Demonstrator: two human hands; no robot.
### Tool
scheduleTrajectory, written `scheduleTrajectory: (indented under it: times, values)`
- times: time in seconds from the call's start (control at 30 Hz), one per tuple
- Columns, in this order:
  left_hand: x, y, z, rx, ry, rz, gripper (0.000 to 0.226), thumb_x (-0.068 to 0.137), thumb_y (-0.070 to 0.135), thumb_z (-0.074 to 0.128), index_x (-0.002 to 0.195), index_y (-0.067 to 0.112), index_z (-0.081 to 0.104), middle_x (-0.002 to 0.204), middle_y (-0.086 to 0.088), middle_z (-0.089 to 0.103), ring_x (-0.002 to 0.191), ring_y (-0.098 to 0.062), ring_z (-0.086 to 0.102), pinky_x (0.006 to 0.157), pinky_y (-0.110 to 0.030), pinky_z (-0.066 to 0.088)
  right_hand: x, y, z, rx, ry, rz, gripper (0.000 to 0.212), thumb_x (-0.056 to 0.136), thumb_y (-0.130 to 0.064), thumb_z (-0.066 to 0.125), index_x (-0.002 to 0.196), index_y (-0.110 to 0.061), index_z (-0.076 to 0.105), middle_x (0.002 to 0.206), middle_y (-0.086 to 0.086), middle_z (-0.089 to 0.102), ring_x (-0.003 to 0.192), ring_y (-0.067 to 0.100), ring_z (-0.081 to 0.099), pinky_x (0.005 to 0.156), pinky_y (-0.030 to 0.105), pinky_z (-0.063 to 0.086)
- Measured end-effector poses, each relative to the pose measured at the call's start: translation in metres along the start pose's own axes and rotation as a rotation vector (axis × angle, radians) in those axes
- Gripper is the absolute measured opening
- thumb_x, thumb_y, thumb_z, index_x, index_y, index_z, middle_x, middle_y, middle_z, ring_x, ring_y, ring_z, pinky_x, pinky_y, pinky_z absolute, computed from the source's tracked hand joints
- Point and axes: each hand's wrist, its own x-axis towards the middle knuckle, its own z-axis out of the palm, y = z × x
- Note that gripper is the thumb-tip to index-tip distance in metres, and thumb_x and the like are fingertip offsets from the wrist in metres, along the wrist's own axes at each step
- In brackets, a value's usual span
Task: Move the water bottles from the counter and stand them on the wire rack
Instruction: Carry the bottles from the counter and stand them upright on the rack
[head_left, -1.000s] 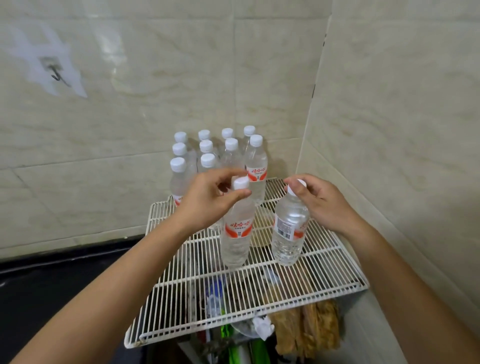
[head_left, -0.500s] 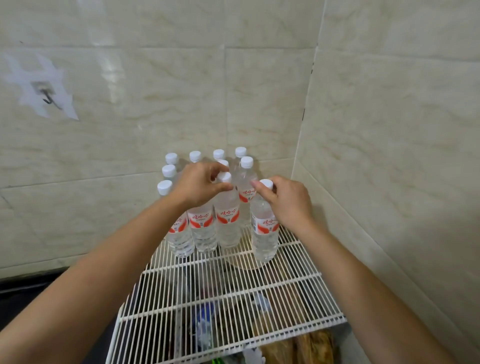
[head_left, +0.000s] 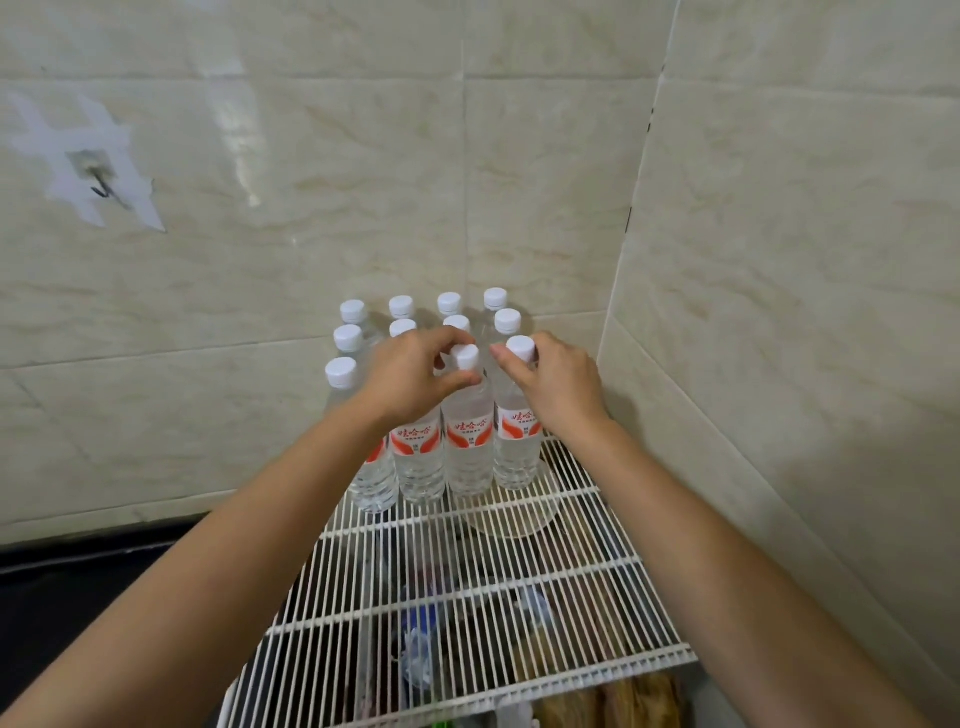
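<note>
- Head view only, looking down on white wire rack (head_left: 467, 613) set into tiled corner; every place below given against that rack.
- Water bottles (head_left: 418, 457) upright at rack's far end, packed in three rows of four as far as countable, white caps up, red-and-white labels turned toward rack's near edge; one front-row cap hidden behind left hand (head_left: 410, 379).
- Left hand: thumb and fingertips pinched round cap of inner front bottle (head_left: 467, 447), second from rack's right side; base down on wires, flanks touching neighbours.
- Right hand (head_left: 558, 384): fingers curled over cap and neck of end front bottle (head_left: 517, 441), last in row toward rack's right side; base likewise on wires.
- Deciding relation: each held bottle straight below own hand, long axis vertical, hands side by side and nearly touching; neither nearer, both already in contact.
- Judgement: placement all but finished; next move likely a release lifted straight up along that axis, gently, given narrow bases over wire gaps.
- Dark counter (head_left: 78, 577) off rack's left edge; no bottles on visible part, remainder out of sight.
- Beneath rack: blurred bags and packets behind wires.
</note>
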Motion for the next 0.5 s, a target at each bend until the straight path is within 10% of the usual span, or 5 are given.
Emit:
scheduleTrajectory:
  times: [0.2, 0.3, 0.5]
  values:
    - [-0.012, -0.001, -0.022, 0.226, 0.021, 0.068, 0.068, 0.091, 0.071, 0.039, 0.140, 0.027, 0.056, 0.134, -0.001, 0.066, 0.125, -0.027, 0.057, 0.101, -0.048, 0.046, -0.003, 0.004, -0.025, 0.173, -0.077, -0.019, 0.073, 0.096, -0.069, 0.044, 0.152, -0.023, 0.038, 0.153, 0.005, 0.049, 0.139, 0.024, 0.047, 0.109, 0.038, 0.039]
    - [-0.038, -0.004, -0.041, 0.171, 0.238, 0.050, 0.060, 0.099, 0.061, 0.038, 0.140, 0.022, 0.057, 0.142, -0.003, 0.061, 0.131, -0.028, 0.054, 0.107, -0.051, 0.043, -0.016, -0.004, -0.033, 0.174, 0.105, -0.118, 0.062, 0.102, -0.055, 0.044, 0.153, -0.020, 0.036, 0.157, 0.004, 0.041, 0.144, 0.021, 0.038, 0.109, 0.027, 0.029]
    - [-0.146, -0.029, -0.059, 0.372, 0.436, -0.157, 0.057, 0.103, 0.049, 0.041, 0.149, 0.016, 0.046, 0.159, -0.016, 0.038, 0.145, -0.037, 0.038, 0.112, -0.055, 0.036, -0.051, -0.042, 0.001, 0.107, 0.220, -0.424, 0.065, 0.101, -0.051, 0.043, 0.155, -0.015, 0.035, 0.163, 0.015, 0.031, 0.151, 0.031, 0.027, 0.122, 0.047, 0.023]
